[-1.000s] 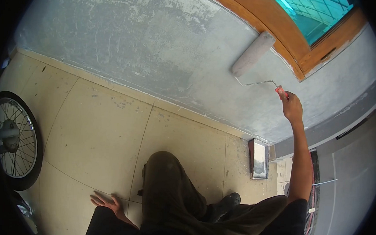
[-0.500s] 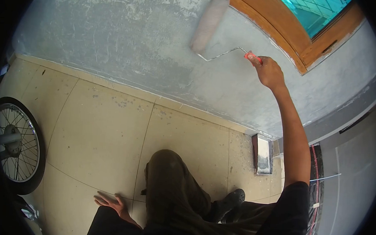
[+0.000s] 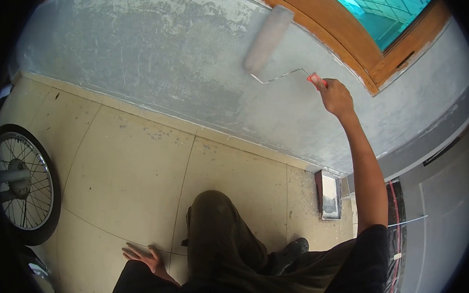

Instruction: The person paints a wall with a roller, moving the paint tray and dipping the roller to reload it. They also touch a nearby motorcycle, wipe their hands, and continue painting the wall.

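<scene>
A paint roller lies against the grey wall, just below the wooden window frame. My right hand is closed round its red handle, with the arm stretched out and the bent wire running left to the roller. The roller looks slightly blurred. At the lower left my left hand rests on the tiled floor with its fingers spread, holding nothing. A paint tray with white paint stands on the floor near the foot of the wall, left of my right forearm.
A spoked wheel stands at the far left. My bent knee and dark shoe are at the lower middle. A grey surface and dark plastic sheeting lie at the right.
The roller has moved slightly down and to the right along the wall, away from the window frame's edge. My left hand stays on the floor. The whole view has shifted a little.
</scene>
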The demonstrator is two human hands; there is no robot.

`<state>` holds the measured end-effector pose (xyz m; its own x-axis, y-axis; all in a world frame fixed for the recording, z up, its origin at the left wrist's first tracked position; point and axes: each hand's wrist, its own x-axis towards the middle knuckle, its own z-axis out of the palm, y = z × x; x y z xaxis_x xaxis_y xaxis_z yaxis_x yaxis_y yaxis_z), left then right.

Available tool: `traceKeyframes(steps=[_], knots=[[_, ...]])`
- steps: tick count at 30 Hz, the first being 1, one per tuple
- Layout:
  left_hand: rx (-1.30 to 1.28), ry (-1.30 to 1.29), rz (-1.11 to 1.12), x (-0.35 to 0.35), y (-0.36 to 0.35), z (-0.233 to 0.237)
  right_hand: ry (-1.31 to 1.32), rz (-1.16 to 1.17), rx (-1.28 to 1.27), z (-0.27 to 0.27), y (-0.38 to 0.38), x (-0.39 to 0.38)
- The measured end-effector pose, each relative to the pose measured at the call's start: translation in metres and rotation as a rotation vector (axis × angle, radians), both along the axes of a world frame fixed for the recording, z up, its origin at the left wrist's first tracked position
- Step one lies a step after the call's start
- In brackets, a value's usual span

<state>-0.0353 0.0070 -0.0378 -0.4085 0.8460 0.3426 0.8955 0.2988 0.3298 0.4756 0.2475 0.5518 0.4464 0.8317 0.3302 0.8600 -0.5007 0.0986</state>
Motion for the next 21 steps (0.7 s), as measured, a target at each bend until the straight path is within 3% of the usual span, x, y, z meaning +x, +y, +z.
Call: traceKeyframes(steps=[4,8,11,16,21], knots=[[-0.014,-0.188,-0.001,0.003,0.001,0.007,0.007,0.200,0.053,-0.016,0.098,-0.085],[0.040,-0.165,-0.022,0.001,0.003,0.001,0.010,0.189,-0.016,-0.009,0.132,-0.125],[0.000,-0.090,-0.014,0.001,0.002,0.008,0.005,0.160,-0.019,-0.008,0.108,-0.092],[-0.134,-0.022,-0.004,0.004,0.000,0.025,0.028,0.010,0.043,-0.003,0.001,0.006],[0.028,-0.057,-0.031,0.001,0.001,-0.002,-0.029,-0.060,0.075,-0.001,-0.046,0.052]])
